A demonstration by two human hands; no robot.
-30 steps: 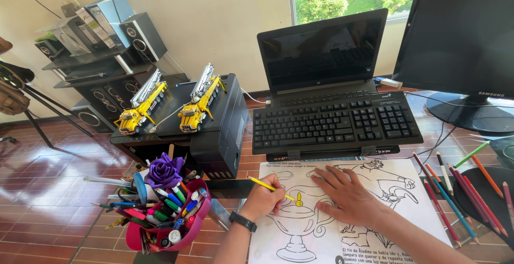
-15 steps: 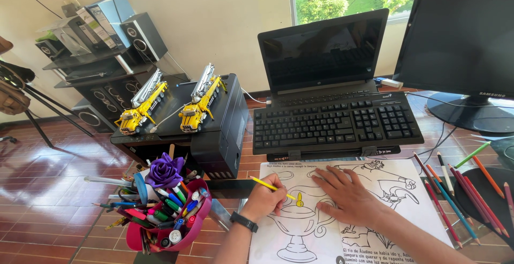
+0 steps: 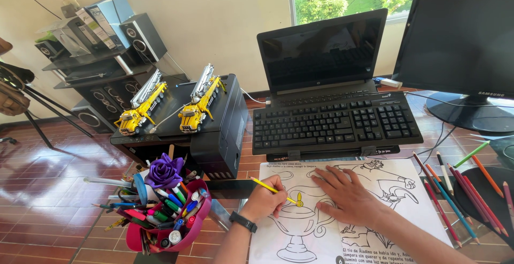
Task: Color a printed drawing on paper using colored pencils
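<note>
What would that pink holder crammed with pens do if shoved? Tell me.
The pink holder looks overfilled and leans, so it would probably tip rather than slide. Its pens stick out loosely and may spill. It stands near the desk edge, so it could fall.

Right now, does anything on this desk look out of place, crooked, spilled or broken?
Nothing looks spilled or broken. The oddest thing is two yellow toy crane trucks parked on top of the black printer. The coloured pencils lie loose beside the colouring page, which the right hand pins flat while the left hand colours with a yellow pencil.
</note>
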